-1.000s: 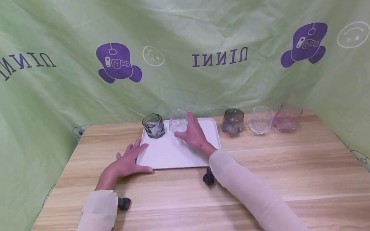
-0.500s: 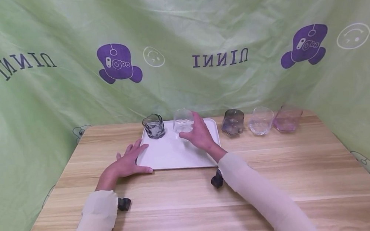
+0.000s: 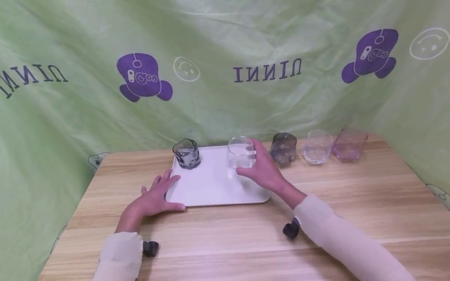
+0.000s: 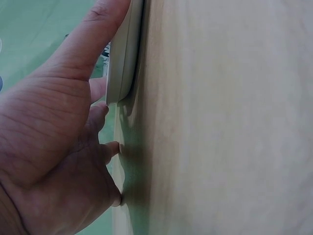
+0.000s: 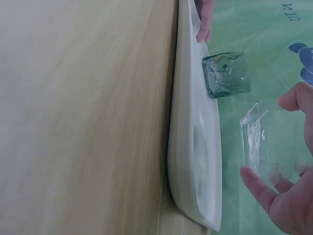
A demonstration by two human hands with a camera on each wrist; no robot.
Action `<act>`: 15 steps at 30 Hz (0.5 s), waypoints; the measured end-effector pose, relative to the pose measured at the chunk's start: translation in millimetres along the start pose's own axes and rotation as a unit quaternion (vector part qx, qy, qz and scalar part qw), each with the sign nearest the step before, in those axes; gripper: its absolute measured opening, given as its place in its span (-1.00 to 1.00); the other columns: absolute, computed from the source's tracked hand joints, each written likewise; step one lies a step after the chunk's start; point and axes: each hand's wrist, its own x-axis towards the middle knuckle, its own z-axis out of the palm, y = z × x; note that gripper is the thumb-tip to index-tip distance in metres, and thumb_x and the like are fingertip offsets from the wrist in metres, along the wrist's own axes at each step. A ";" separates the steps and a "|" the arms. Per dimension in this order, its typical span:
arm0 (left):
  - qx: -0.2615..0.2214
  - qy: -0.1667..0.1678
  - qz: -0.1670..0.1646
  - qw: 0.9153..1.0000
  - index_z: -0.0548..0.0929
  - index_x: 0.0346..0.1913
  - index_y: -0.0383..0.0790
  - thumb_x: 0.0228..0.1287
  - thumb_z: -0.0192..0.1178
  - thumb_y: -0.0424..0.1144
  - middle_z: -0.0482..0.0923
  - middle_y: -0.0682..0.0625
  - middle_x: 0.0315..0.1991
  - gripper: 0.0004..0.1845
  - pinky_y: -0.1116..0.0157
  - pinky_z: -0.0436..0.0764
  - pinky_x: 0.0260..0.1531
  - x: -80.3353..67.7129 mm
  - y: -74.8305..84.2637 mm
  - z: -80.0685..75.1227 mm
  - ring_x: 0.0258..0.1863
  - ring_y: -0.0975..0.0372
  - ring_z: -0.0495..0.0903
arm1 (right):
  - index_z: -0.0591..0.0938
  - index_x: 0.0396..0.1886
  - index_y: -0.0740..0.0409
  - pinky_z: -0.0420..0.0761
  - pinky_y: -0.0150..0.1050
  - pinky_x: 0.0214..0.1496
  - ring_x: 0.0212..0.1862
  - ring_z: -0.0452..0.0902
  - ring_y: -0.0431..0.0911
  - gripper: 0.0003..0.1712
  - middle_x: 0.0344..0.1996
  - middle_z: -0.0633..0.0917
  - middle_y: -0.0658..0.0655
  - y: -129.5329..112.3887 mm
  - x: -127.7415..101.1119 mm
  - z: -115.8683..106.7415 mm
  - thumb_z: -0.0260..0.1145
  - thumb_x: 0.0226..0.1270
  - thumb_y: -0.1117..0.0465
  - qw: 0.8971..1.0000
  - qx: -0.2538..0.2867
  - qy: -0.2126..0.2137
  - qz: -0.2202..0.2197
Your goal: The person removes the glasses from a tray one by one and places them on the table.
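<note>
Green hanging cloth (image 3: 214, 28), printed with purple figures and mirrored lettering, closes off the back and sides from where I stand. Before it spreads a pale wood-grain table (image 3: 220, 258), bearing a shallow white rectangular tray (image 3: 201, 188) toward its far side, likely put there so both hands can reach it.

At the tray's near-left corner, the person's left hand (image 3: 153, 201) seems to steady it: fingers spread wide, thumb along the front edge, some fingertips down on the wood. The right hand (image 3: 262, 171) comes in from the right, wrist angled inward, thumb and fingers curled round a clear faceted glass tumbler (image 3: 240, 155). That tumbler is roughly upright, raised over the tray's right part; a side grip probably suits its smooth walls.

On the tray's far-left corner stands a smoky-grey wavy glass tumbler (image 3: 188, 159). Right of the tray, a dark grey glass tumbler (image 3: 284, 150), another clear glass tumbler (image 3: 317, 149) and a pinkish-purple glass tumbler (image 3: 349, 146) form a row, perhaps lined up for easy reach.
</note>
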 end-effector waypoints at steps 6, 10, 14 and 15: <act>-0.004 -0.001 0.001 1.000 0.14 0.62 -0.20 0.06 0.47 0.33 -0.29 -0.31 0.65 0.21 -0.59 -0.40 0.18 2.6 0.5 1.1 0.54 -0.39 -0.33 | 0.24 0.50 0.25 0.57 0.08 0.21 0.24 0.48 0.20 0.07 0.27 0.48 0.29 7.3 -18.1 -27.6 0.62 0.04 0.28 1.000 0.004 -0.008 -0.011; -0.006 -0.001 0.004 1.000 0.14 0.62 -0.19 0.07 0.47 0.33 -0.30 -0.30 0.65 0.20 -0.60 -0.39 0.18 1.1 -1.1 1.4 0.54 -0.39 -0.33 | 0.21 0.51 0.32 0.49 0.14 0.29 0.29 0.45 0.24 0.07 0.29 0.48 0.37 12.2 -29.5 -44.6 0.61 0.06 0.30 1.000 0.002 -0.010 -0.019; -0.006 0.000 0.003 1.000 0.15 0.62 -0.19 0.07 0.47 0.33 -0.29 -0.31 0.65 0.20 -0.60 -0.38 0.18 0.7 -0.7 0.6 0.54 -0.39 -0.33 | 0.21 0.50 0.33 0.51 0.16 0.27 0.26 0.48 0.26 0.07 0.27 0.51 0.41 17.0 -39.9 -61.6 0.61 0.06 0.33 1.000 -0.003 -0.003 -0.021; -0.006 0.000 0.002 1.000 0.15 0.62 -0.19 0.07 0.47 0.33 -0.29 -0.31 0.65 0.20 -0.60 -0.38 0.18 0.6 -0.4 0.3 0.54 -0.39 -0.32 | 0.22 0.50 0.31 0.53 0.17 0.25 0.25 0.48 0.27 0.07 0.27 0.51 0.41 17.5 -42.7 -65.6 0.62 0.05 0.33 1.000 -0.004 -0.002 -0.018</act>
